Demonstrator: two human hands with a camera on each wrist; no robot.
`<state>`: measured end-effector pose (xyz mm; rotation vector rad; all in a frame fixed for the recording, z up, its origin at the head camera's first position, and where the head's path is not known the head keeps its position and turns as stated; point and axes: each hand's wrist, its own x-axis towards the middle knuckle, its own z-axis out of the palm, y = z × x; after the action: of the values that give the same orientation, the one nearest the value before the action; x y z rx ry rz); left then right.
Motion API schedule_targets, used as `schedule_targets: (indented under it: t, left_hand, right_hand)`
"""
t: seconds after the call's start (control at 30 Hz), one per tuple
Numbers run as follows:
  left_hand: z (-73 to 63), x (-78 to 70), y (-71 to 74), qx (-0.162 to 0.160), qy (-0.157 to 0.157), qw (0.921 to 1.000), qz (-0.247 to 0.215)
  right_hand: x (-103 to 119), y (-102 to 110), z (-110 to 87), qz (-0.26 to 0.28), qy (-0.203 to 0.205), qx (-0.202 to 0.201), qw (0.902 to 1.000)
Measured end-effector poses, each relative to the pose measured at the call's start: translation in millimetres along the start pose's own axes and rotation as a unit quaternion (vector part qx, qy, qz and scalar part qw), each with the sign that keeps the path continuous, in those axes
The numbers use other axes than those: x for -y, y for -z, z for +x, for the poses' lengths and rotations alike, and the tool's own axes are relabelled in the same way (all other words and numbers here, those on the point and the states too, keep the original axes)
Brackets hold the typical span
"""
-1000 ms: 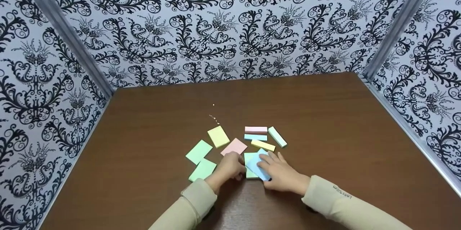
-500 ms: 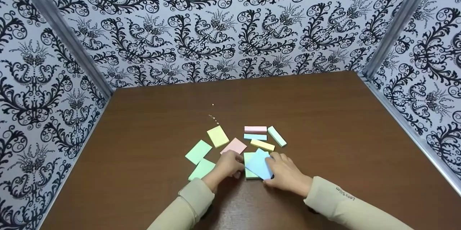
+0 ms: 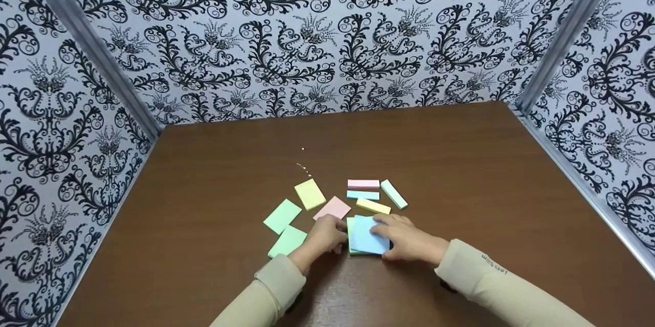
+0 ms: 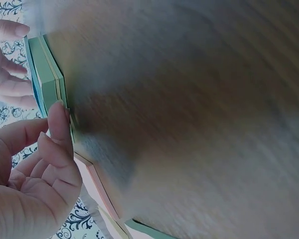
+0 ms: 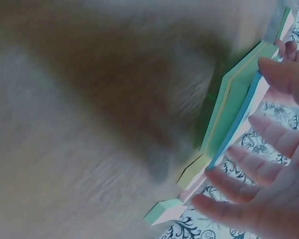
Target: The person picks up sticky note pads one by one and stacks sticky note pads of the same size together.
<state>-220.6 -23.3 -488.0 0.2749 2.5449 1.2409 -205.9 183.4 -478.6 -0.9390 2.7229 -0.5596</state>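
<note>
A pale blue pad lies on top of a green stack of pads on the brown wooden table. The blue pad is square and smooth-faced, thin beside what is under it, with a deeper blue along its edge in the wrist views. It sits almost in line with the stack but a little toward three o'clock, so a band of green shows at nine o'clock and a thin sliver at six. The stack is thick, light green on its sides, with a narrow yellowish line running between its layers. Whether the blue pad lies wholly flat on it I cannot tell.

The right hand, at three o'clock, grips the blue pad, thumb against the near edge and fingers spread over the top. The left hand, at nine o'clock, has its fingers curled and pinches the stack's side between thumb and forefinger.

Around the stack, a yellow strip is close by at twelve, with a blue strip and a pink strip beyond it. A mint strip slants at one o'clock, and a pink pad is at ten, just beside the left hand
</note>
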Motion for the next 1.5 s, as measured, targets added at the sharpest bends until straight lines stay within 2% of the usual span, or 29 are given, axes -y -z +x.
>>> schedule_targets:
  t: [0.13,0.33,0.57,0.67,0.87,1.1,1.5]
  left_hand:
    - [-0.5,0.5,-0.5,-0.002,-0.003,1.0,-0.002]
    - [0.2,1.8,0.0,-0.002,-0.005,0.9999,-0.012]
    - [1.6,2.0,-0.2,0.0,0.026,0.9991,-0.035]
    - [2.2,1.4,-0.4,-0.001,0.027,0.999,-0.036]
    - [1.9,-0.8,-0.2,-0.004,0.008,1.0,0.0]
    - [1.1,-3.4,-0.6,-0.009,-0.01,0.9988,0.047]
    - [0.3,-7.1,-1.1,-0.005,0.015,0.9988,0.046]
  right_hand:
    - [-4.2,4.1,2.1,0.006,0.028,0.009,0.9995]
    - [-8.4,7.5,5.9,0.016,0.035,0.028,0.9989]
    - [-14.9,5.5,9.7,0.01,0.06,0.029,0.9977]
    - [-16.4,4.8,10.7,0.01,0.063,0.028,0.9976]
    - [-16.3,4.9,11.2,0.019,0.057,0.03,0.9977]
    - [-16.7,4.7,11.8,0.005,0.058,0.033,0.9978]
    - [-14.6,6.6,10.1,0.006,0.052,0.046,0.9976]
